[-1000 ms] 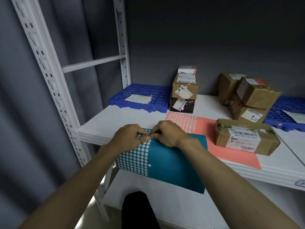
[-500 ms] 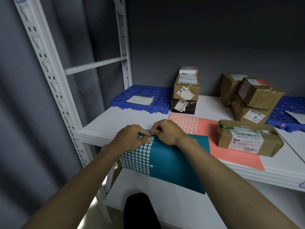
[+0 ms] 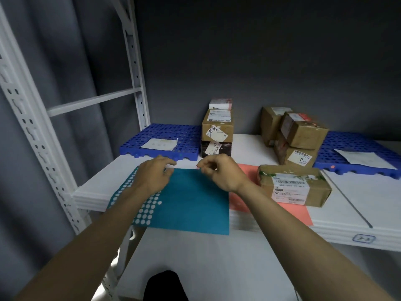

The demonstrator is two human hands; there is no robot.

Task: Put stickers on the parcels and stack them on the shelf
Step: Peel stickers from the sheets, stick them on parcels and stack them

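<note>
A teal sticker sheet (image 3: pixel 191 203) with white dots along its left side lies at the shelf's front edge and overhangs it. My left hand (image 3: pixel 155 175) rests on the sheet's upper left part, fingers laid flat on it. My right hand (image 3: pixel 219 172) hovers just above the sheet's top edge, thumb and forefinger pinching a small sticker (image 3: pixel 198 168). A brown parcel (image 3: pixel 297 187) with a barcode label lies to the right on a pink sticker sheet (image 3: pixel 290 213).
A stack of parcels (image 3: pixel 218 127) stands behind my hands, and a pile of brown parcels (image 3: pixel 301 135) sits at the back right. Blue perforated mats (image 3: pixel 165 135) (image 3: pixel 358 153) carry paper slips. A white shelf board (image 3: pixel 358 203) and rack post (image 3: pixel 32 131) frame the space.
My hands have parted. The right hand lifted off the teal sheet to the right with a sticker pinched, while the left stayed on the sheet.
</note>
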